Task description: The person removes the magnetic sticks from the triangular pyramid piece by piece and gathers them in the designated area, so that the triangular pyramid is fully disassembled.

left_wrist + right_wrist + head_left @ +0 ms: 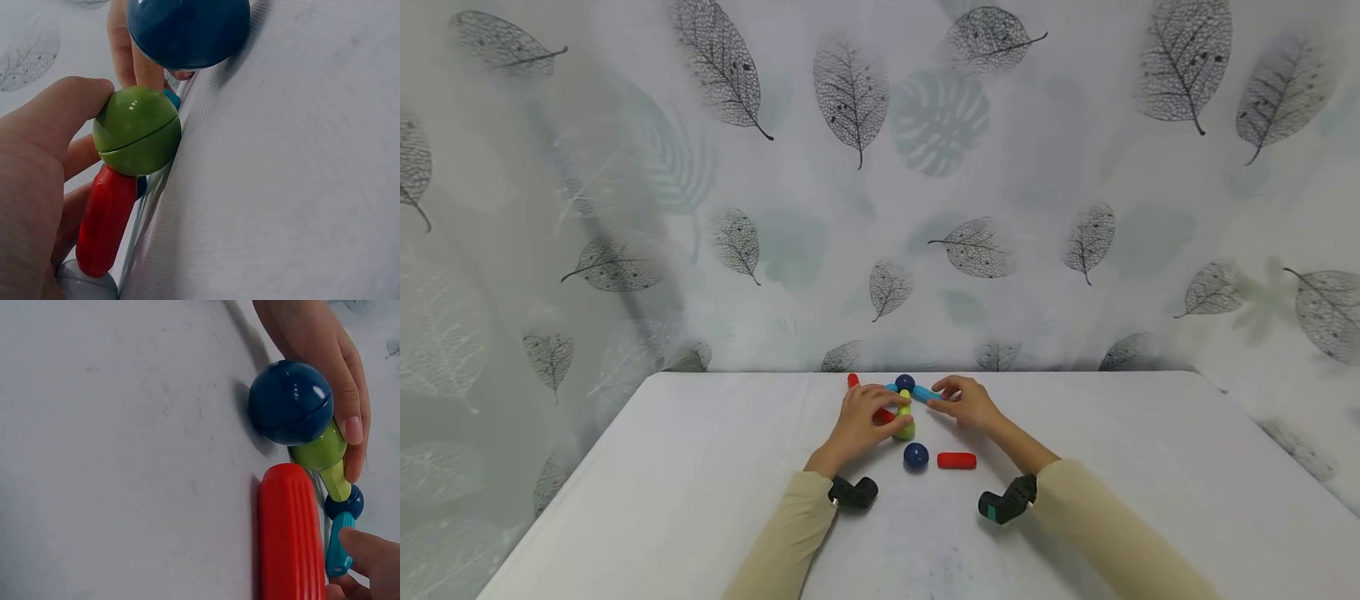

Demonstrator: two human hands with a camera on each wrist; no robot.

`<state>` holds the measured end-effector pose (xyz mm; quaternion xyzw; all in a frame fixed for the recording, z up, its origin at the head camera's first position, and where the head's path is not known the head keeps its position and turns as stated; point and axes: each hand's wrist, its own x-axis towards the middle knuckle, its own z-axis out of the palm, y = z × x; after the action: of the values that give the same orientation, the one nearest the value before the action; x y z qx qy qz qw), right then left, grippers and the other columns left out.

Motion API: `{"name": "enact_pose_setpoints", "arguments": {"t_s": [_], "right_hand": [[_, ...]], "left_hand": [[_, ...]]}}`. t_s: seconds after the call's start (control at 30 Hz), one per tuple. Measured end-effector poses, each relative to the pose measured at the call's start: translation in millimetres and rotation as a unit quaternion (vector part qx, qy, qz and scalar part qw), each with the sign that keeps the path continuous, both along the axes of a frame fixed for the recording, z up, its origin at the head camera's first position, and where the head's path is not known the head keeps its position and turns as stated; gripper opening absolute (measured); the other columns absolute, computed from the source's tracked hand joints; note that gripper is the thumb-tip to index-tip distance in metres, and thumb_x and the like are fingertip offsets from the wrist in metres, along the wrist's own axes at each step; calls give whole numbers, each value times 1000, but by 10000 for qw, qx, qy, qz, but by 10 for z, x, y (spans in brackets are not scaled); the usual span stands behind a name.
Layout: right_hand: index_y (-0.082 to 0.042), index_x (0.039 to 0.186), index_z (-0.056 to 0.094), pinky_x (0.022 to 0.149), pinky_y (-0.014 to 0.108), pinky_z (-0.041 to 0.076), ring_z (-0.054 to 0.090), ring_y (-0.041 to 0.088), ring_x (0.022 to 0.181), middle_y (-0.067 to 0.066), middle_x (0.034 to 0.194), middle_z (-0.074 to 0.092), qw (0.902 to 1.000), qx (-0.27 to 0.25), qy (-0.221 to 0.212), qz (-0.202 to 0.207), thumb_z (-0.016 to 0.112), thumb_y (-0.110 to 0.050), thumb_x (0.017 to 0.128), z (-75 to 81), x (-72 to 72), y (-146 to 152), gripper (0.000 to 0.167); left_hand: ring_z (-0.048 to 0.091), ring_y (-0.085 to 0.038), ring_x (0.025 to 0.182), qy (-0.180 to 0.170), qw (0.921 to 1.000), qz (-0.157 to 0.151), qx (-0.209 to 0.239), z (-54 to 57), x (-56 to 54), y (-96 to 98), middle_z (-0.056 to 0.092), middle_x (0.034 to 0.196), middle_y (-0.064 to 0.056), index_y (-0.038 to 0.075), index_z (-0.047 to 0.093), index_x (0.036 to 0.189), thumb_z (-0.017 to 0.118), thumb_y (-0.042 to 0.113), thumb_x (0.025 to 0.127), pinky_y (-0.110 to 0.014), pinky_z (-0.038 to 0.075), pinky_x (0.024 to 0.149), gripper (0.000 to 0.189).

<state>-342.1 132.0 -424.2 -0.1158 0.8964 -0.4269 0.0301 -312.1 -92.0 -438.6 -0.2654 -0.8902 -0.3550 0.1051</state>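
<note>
At the table's far edge (737, 382), our left hand (861, 417) is gripping the green ball (139, 128), our right hand (967, 404) pinching the blue rod (338, 547) beside 1 navy ball (905, 382); we should be pushing straight.

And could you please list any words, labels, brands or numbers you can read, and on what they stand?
None readable.
The green ball, light-blue rod, navy balls and red rods show no lettering.
The backdrop shows leaf prints, no text.
Any marks on the wrist cameras are too small.
</note>
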Motion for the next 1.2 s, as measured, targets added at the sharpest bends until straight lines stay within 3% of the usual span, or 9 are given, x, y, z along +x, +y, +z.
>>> {"name": "enact_pose_setpoints", "arguments": {"t_s": [0.3,0.73,1.2], "right_hand": [[3,104,70,65,25,42,53,18,75,8,84,64,9982,190,486,-287,70,-14,90,13,38,-46,22],[7,101,69,66,23,44,53,18,76,10,83,64,9980,194,315,-519,70,-14,89,17,37,13,24],[6,106,68,56,19,46,52,13,70,8,84,63,9995,-161,-4,-282,71,-13,89,-82,81,143,26]], "left_hand": [[43,-35,128,42,10000,-51,11,10,6,32,65,125,-11,13,70,119,69,30,90,-59,19,112,34],[43,-34,130,-27,9999,-89,-63,53,15,61,67,122,-10,12,70,118,69,30,90,-58,14,115,33],[41,-34,131,-127,9999,19,-116,12,21,15,65,124,-10,13,69,120,68,32,91,-58,18,113,35]]}}
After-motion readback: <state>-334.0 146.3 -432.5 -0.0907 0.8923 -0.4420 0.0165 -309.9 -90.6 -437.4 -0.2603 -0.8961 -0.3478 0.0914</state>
